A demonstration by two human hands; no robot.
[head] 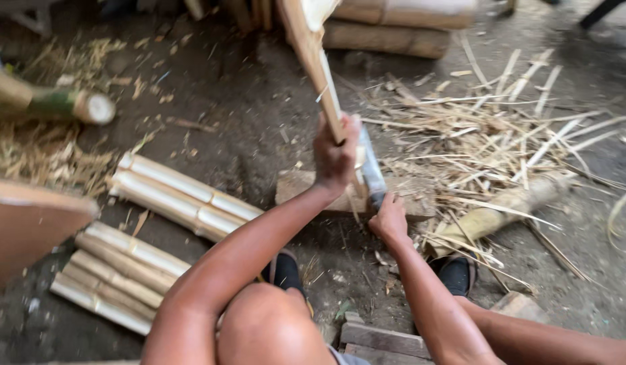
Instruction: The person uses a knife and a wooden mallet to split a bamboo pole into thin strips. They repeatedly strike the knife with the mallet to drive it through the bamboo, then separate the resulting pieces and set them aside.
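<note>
below, left fingers point(334, 159) clamped on bamboo slat point(320, 67), right fingers point(389, 217) gripping knife point(371, 172)

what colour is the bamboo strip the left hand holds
Pale tan, lighter cream at its top; the left hand grips the strip. Head view.

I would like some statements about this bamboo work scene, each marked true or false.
1. The left hand grips an upright bamboo slat. True.
2. The right hand holds a blade. True.
3. The split bamboo pieces are stacked on a table. False: they lie on the dirt floor.
4. The slat stands on a wooden block. True.
5. The bamboo shavings lie to the person's left. False: to the right.
</note>
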